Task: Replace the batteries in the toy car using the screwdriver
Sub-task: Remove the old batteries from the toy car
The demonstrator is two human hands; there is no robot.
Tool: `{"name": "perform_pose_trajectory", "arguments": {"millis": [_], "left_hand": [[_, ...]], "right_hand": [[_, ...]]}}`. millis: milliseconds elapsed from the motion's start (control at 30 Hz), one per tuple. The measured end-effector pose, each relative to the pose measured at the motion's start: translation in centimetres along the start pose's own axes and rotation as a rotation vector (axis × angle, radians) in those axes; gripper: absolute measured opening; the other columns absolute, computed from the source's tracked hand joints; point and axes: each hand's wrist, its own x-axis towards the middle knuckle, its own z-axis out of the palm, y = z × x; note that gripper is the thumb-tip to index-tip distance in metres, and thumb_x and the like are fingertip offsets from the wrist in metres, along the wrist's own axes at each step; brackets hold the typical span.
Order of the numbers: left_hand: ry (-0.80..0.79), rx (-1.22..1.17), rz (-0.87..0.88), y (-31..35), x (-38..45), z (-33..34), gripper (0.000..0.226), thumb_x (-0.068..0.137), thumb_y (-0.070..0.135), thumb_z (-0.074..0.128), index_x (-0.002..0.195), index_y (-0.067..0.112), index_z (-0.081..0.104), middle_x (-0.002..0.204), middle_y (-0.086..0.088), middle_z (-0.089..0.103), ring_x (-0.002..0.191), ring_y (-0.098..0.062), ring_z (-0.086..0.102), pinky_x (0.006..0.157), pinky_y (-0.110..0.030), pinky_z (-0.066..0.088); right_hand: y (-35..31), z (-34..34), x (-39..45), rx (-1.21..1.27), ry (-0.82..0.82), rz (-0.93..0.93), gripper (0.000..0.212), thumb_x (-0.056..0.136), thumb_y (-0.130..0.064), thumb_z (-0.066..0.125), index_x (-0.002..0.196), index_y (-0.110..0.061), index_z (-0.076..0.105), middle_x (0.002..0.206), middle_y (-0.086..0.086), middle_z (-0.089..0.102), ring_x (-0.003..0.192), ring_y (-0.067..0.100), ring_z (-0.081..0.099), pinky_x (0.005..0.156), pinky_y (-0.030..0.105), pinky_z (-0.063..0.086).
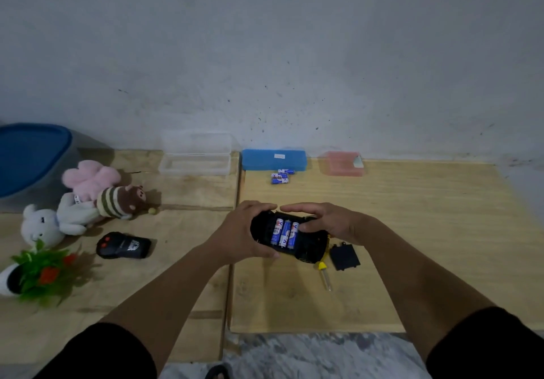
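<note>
We see the black toy car (pixel 306 240) upside down, held above the middle of the wooden boards (pixel 426 231), battery bay open with three blue batteries (pixel 285 233) inside. Left hand (pixel 244 231) grips its left end, fingers curled round it; right hand (pixel 329 222) holds the right end, fingers arched over the top edge. Screwdriver (pixel 323 274) and black cover (pixel 344 256) lie just beside the car. Three spare batteries (pixel 281 176) sit near the far edge by the blue case (pixel 273 159).

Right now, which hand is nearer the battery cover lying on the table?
Right. The right hand grips the toy car's end just above the battery cover; the left hand holds the car's far end.
</note>
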Motion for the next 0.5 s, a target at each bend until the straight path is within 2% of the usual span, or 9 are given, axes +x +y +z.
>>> {"name": "perform_pose_trajectory", "arguments": {"millis": [100, 167, 233, 300, 400, 500], "left_hand": [[0.02, -0.026, -0.009, -1.0, 0.2, -1.1, 0.087, 0.051, 0.034, 0.091, 0.128, 0.028, 0.05, 0.12, 0.008, 0.044, 0.106, -0.002, 0.047, 0.082, -0.003, 0.035], [0.047, -0.055, -0.006, -1.6, 0.5, -1.9, 0.084, 0.054, 0.034, 0.089, 0.127, 0.028, 0.05, 0.12, 0.008, 0.044, 0.106, -0.002, 0.048, 0.079, -0.002, 0.036], [0.055, -0.076, 0.021, -2.2, 0.8, -2.6, 0.078, 0.057, 0.034, 0.088, 0.124, 0.032, 0.05, 0.121, 0.007, 0.044, 0.106, -0.002, 0.047, 0.081, -0.002, 0.037], [0.045, -0.062, 0.058, -2.9, 1.2, -3.2, 0.07, 0.06, 0.034, 0.086, 0.121, 0.035, 0.052, 0.122, 0.006, 0.042, 0.108, -0.002, 0.045, 0.084, -0.002, 0.032], [0.043, -0.038, 0.098, -3.8, 2.0, -4.0, 0.064, 0.06, 0.033, 0.086, 0.117, 0.031, 0.057, 0.123, 0.004, 0.039, 0.11, -0.005, 0.042, 0.09, -0.009, 0.032], [0.04, -0.048, 0.116, -4.2, 2.8, -4.7, 0.068, 0.058, 0.03, 0.087, 0.118, 0.029, 0.056, 0.123, 0.004, 0.039, 0.11, -0.006, 0.042, 0.093, -0.014, 0.035]], "right_hand": [[-0.3, 1.2, 1.1, -0.089, 0.144, -0.061, 0.043, 0.092, -0.016, 0.057, 0.129, -0.037, 0.05, 0.118, 0.004, 0.058, 0.105, 0.019, 0.059, 0.085, 0.025, 0.053], [-0.2, 2.3, 2.1, -0.044, 0.318, -0.109, 0.038, 0.09, -0.022, 0.061, 0.122, -0.039, 0.055, 0.114, 0.006, 0.061, 0.101, 0.02, 0.062, 0.083, 0.03, 0.056], [-0.3, 3.2, 3.0, 0.041, 0.425, -0.139, 0.032, 0.088, -0.023, 0.063, 0.116, -0.039, 0.059, 0.112, 0.008, 0.064, 0.098, 0.021, 0.065, 0.08, 0.034, 0.058], [-0.7, 3.8, 3.6, 0.051, 0.484, -0.165, 0.03, 0.088, -0.022, 0.063, 0.116, -0.034, 0.062, 0.11, 0.008, 0.065, 0.095, 0.018, 0.066, 0.076, 0.029, 0.058], [-2.0, 4.1, 4.2, 0.003, 0.53, -0.201, 0.029, 0.089, -0.019, 0.062, 0.117, -0.028, 0.062, 0.105, 0.004, 0.064, 0.09, 0.009, 0.064, 0.068, 0.015, 0.054], [-2.8, 4.1, 4.9, -0.029, 0.567, -0.204, 0.03, 0.089, -0.016, 0.062, 0.117, -0.025, 0.062, 0.106, 0.005, 0.065, 0.091, 0.013, 0.064, 0.069, 0.015, 0.055]]}}
